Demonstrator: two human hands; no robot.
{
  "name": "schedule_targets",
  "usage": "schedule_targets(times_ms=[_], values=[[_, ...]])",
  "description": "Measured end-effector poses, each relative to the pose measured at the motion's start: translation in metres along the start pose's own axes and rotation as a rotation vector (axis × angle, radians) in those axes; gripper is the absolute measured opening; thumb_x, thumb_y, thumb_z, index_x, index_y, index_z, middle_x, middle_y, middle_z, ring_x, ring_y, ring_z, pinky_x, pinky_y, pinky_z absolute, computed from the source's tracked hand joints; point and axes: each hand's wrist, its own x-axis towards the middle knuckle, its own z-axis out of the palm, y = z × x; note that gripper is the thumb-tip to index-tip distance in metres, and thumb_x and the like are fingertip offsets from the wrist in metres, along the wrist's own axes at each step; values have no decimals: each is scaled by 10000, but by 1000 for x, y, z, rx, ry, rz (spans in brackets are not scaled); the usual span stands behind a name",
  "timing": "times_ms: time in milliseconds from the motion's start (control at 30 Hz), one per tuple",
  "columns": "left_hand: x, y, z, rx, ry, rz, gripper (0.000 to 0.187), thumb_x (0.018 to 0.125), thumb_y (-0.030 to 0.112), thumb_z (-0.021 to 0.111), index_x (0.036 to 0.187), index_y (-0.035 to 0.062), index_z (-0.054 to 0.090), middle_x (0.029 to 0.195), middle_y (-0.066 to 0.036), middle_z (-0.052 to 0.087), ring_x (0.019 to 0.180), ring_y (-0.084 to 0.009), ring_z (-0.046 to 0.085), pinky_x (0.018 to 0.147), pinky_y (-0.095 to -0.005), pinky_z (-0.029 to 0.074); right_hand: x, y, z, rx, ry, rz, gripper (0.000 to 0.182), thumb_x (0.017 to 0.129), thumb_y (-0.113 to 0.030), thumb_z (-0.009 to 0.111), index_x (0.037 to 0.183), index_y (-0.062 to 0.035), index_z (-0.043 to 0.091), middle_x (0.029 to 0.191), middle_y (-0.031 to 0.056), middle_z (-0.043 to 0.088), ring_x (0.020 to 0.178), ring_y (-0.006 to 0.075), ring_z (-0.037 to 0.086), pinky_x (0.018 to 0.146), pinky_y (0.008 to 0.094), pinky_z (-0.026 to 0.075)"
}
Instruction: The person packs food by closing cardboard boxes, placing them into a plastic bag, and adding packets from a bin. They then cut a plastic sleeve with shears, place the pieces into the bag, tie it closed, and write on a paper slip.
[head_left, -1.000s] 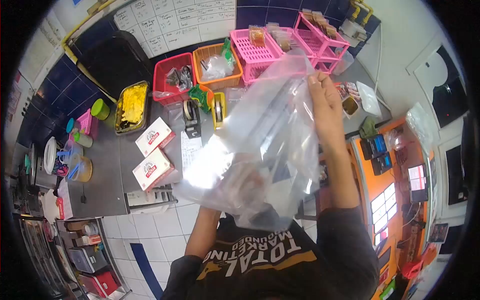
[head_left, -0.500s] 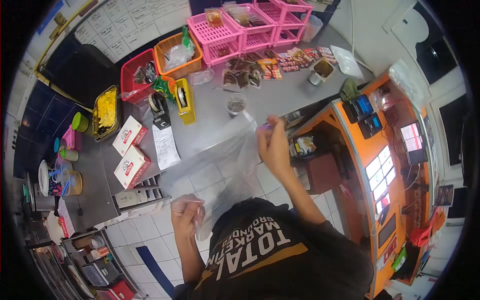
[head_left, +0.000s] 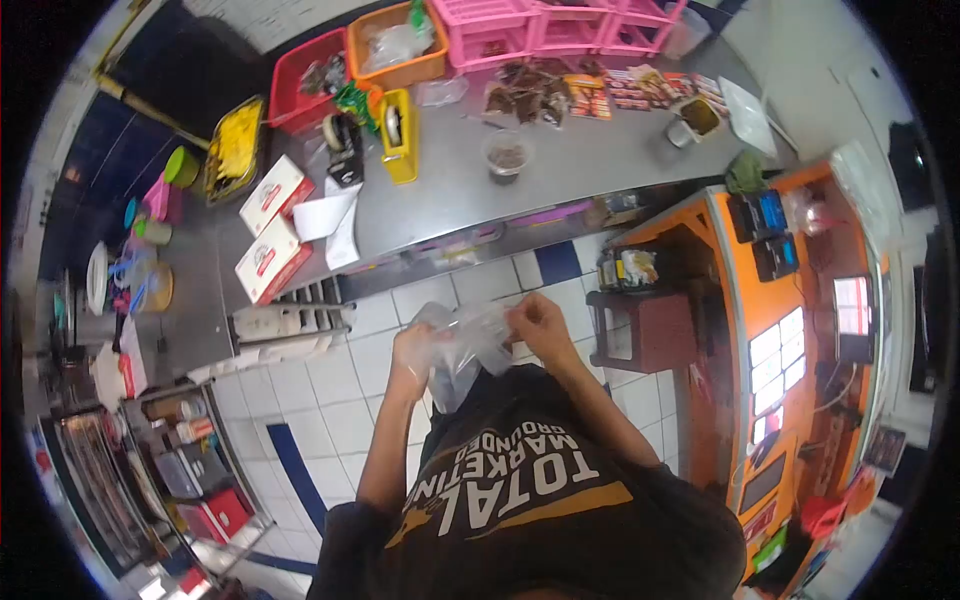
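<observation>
A clear plastic bag (head_left: 458, 350) hangs crumpled between my two hands in front of my chest, above the tiled floor. My left hand (head_left: 413, 350) is closed on its left side, partly covered by the film. At the bag's right edge, my right hand (head_left: 535, 325) pinches the plastic with its fingers pressed together. Beyond them on the steel counter (head_left: 440, 205) stands a clear cup (head_left: 508, 155) with dark contents. A yellow tape dispenser (head_left: 399, 140) and a black one (head_left: 343, 150) are to its left, near a curled paper slip (head_left: 325, 218).
Two white-and-red boxes (head_left: 272, 258) lie at the counter's left. Red (head_left: 285, 90) and orange (head_left: 430, 68) baskets and pink racks (head_left: 490, 45) line the back. A metal container (head_left: 683, 130) stands right. An orange shelf unit (head_left: 725, 240) and brown stool (head_left: 655, 332) are right.
The bag was stretched wide between my hands; now it is bunched and my hands are closer together. My right hand has come down toward my chest. The paper slip has curled over, and the view has shifted.
</observation>
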Motion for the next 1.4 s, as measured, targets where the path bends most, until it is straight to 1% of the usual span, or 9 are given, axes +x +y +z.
schedule_targets(times_ms=[133,300,400,467,600,767,933,1100,1400], values=[[19,-35,12,726,-214,246,204,872,198,691,797,15,640,719,-69,628,670,-151,587,616,-335,491,13,24,11,-443,-197,47,201,880,-135,706,772,-55,555,652,43,596,660,133,618,546,315,503],[50,-117,-41,1211,269,-137,140,772,142,621,748,29,701,871,-229,702,857,-398,696,738,-472,567,60,138,-33,-1129,80,-320,212,703,-172,700,642,-30,555,676,189,600,632,357,608,600,474,484],[29,-113,-83,1105,265,-204,119,729,98,622,662,7,655,737,-215,702,645,-333,704,669,-415,584,34,95,-47,-957,-65,-46,185,722,-176,691,670,-32,586,702,196,623,662,389,618,622,492,487],[20,-77,-79,776,425,-299,135,725,90,633,624,1,632,666,-199,695,527,-302,683,614,-389,583,44,117,-60,-1127,139,-535,190,740,-176,679,656,-37,581,632,178,598,594,325,618,585,452,496],[30,-80,-124,556,427,-202,140,706,38,641,578,11,589,579,-151,669,479,-223,666,517,-370,542,38,54,-110,-1125,205,-94,265,752,-229,689,622,-33,568,600,194,609,608,369,653,612,451,522],[0,8,-63,694,239,40,128,634,6,679,625,13,551,600,-166,630,596,-259,678,573,-393,526,19,10,3,-1519,-93,-515,666,680,-236,815,1233,-61,487,1412,195,488,1256,363,513,895,473,503],[12,43,-157,951,-2,26,365,662,173,799,816,35,497,702,-158,587,700,-346,619,653,-445,482,72,61,92,-1276,-22,-452,158,827,-168,696,949,-84,641,820,162,699,795,414,674,725,493,529],[69,119,-274,1304,249,556,763,615,358,887,1186,49,487,1136,-202,516,1096,-381,502,924,-486,432,65,-2,150,-1300,2,-264,171,810,-164,709,915,-50,638,776,195,685,759,408,677,673,497,533],[140,135,-344,1534,-12,475,1081,648,371,822,1560,158,282,1249,-239,461,1166,-409,472,1023,-527,384,55,-36,211,-1237,228,-122,211,855,-203,662,897,3,645,675,230,651,690,414,675,639,488,520]])
